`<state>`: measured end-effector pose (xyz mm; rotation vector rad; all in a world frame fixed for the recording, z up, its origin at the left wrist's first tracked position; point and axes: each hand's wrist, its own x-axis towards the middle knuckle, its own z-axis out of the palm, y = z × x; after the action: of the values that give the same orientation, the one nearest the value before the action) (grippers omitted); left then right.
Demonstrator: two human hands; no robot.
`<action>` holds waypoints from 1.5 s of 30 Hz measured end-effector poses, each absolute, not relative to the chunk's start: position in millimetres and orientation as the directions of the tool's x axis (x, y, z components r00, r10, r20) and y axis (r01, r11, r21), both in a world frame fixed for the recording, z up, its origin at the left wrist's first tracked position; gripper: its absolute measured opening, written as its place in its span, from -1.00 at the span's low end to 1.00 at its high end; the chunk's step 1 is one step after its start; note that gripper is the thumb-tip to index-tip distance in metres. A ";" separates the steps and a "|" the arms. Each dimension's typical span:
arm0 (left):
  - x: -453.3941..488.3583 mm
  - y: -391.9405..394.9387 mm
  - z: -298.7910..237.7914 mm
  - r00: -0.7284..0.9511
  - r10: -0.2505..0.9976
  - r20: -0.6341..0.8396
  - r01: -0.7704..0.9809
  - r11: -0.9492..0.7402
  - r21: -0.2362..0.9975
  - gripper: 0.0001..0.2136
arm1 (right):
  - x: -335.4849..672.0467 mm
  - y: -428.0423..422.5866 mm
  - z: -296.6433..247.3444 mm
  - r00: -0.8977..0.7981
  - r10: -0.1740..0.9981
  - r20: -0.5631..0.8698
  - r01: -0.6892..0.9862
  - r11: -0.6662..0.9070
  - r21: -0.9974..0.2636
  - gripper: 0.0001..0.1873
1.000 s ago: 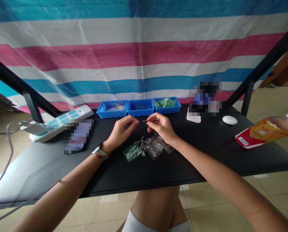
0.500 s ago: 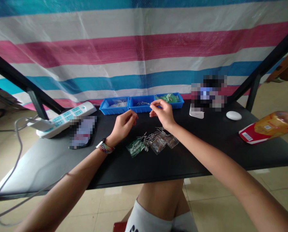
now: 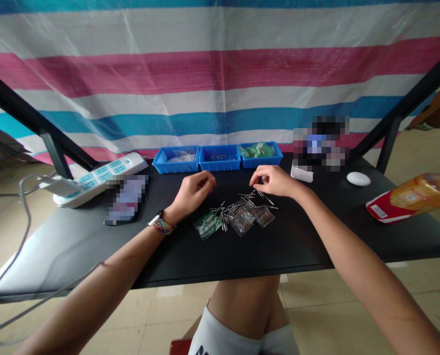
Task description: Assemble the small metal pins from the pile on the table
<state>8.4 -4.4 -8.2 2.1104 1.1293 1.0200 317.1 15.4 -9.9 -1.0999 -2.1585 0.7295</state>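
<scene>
My left hand (image 3: pixel 194 191) rests on the black table with its fingers curled together, left of a loose pile of thin metal pins (image 3: pixel 225 214). Whatever it may hold is hidden. My right hand (image 3: pixel 277 180) reaches down at the pile's far right edge, thumb and forefinger pinched close to some pins; I cannot make out what lies between the fingertips. Small clear bags (image 3: pixel 243 222) and a green bag (image 3: pixel 207 225) of small parts lie by the pile. Behind stand three blue bins: the left bin (image 3: pixel 160 165) has clear bags, the middle bin (image 3: pixel 220 164) a few pins, the right bin (image 3: pixel 262 161) green bags.
A white power strip (image 3: pixel 105 173) with a plug and cable lies at the left, beside a blurred flat object (image 3: pixel 126 199). At the right are a white oval object (image 3: pixel 358 178), a white box (image 3: pixel 301 172) and a large drink bottle (image 3: pixel 408 197). A striped sheet (image 3: pixel 220 69) hangs behind.
My right hand has moved from in front of the middle bin back toward me and right, down to the pins. My left hand has shifted only slightly right.
</scene>
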 end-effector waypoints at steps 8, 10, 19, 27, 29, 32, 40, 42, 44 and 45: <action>8.5 -5.5 -5.3 0.379 0.850 0.367 0.452 -0.516 0.728 -0.71 | 304.7 0.6 2.6 -0.618 0.775 0.132 0.595 0.570 -0.566 -0.82; 9.2 -5.9 -5.5 0.387 0.847 0.364 0.449 -0.518 0.728 -0.71 | 305.5 0.2 1.9 -0.617 0.778 0.114 0.606 0.563 -0.562 -0.82; 11.1 -6.7 -2.8 0.392 0.852 0.347 0.471 -0.509 0.720 -0.69 | 302.7 4.3 -2.5 -0.604 0.780 0.162 0.497 0.528 -0.688 -0.82; 12.8 -8.7 -2.3 0.428 0.824 0.371 0.389 -0.538 0.747 -0.72 | 286.1 -1.2 -6.5 -0.461 0.855 0.238 0.238 0.377 -0.895 -0.90; 14.0 -9.9 -2.5 0.457 0.803 0.383 0.367 -0.562 0.741 -0.68 | 277.6 -4.4 -7.9 -0.446 0.867 0.224 0.131 0.310 -0.942 -0.84; 15.4 -10.8 -2.7 0.492 0.767 0.411 0.359 -0.609 0.707 -0.73 | 266.1 -8.2 -10.6 -0.426 0.883 0.196 0.010 0.222 -0.975 -0.75; 16.3 -10.4 -3.3 0.500 0.752 0.430 0.349 -0.629 0.694 -0.80 | 254.8 -8.8 -19.0 -0.343 0.923 0.177 -0.092 0.154 -0.984 -0.56; 16.8 -10.7 -3.2 0.494 0.756 0.430 0.355 -0.627 0.693 -0.81 | 253.6 -10.3 -18.4 -0.347 0.922 0.173 -0.104 0.146 -0.984 -0.56; 17.2 -10.9 -2.7 0.484 0.762 0.430 0.366 -0.622 0.692 -0.82 | 252.5 -12.4 -16.7 -0.351 0.919 0.179 -0.114 0.147 -0.982 -0.58; 17.2 -11.0 -2.4 0.478 0.767 0.428 0.371 -0.618 0.693 -0.82 | 252.2 -13.5 -15.7 -0.351 0.918 0.185 -0.118 0.153 -0.981 -0.59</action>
<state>17.2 -11.0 -2.4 2.2097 0.9397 1.0117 252.2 -13.5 -15.7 -0.8172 -1.4800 1.3756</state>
